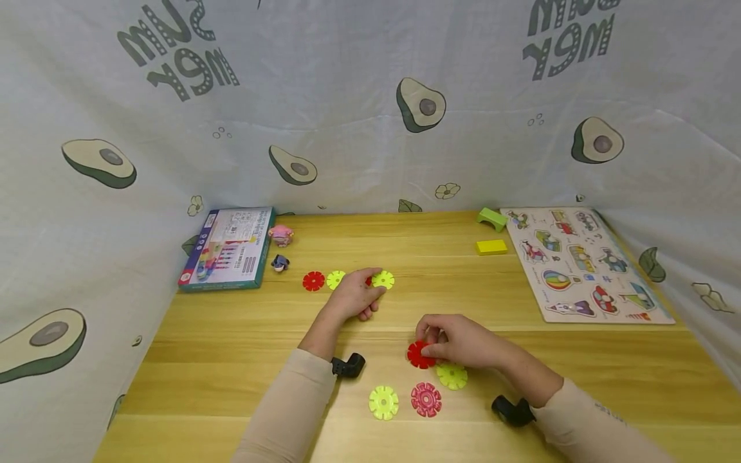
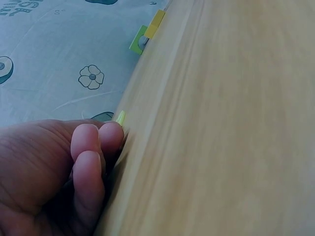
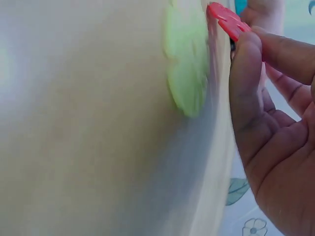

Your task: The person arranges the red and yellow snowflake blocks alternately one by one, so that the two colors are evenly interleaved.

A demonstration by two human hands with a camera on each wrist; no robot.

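Observation:
In the head view my left hand [image 1: 353,296] is at the right end of a row of notched plastic interlocking discs. Its index finger and thumb grip a yellow disc [image 1: 383,280] at opposite edges; only a sliver of this disc [image 2: 121,117] shows in the left wrist view. Left along the row lie a yellow disc [image 1: 335,279] and a red disc [image 1: 314,281]; another red one is mostly hidden by the hand. My right hand [image 1: 460,341] pinches a red disc [image 1: 420,354] between thumb and fingers, tilted in the right wrist view. Beneath it lies a yellow disc [image 1: 453,376].
Nearer me lie a yellow disc [image 1: 383,403] and a pinkish-red disc [image 1: 426,399]. A boxed set [image 1: 228,247] and two small figures, pink [image 1: 281,235] and dark [image 1: 280,263], stand left. Green [image 1: 492,218] and yellow [image 1: 491,247] blocks sit beside a picture puzzle board [image 1: 585,263].

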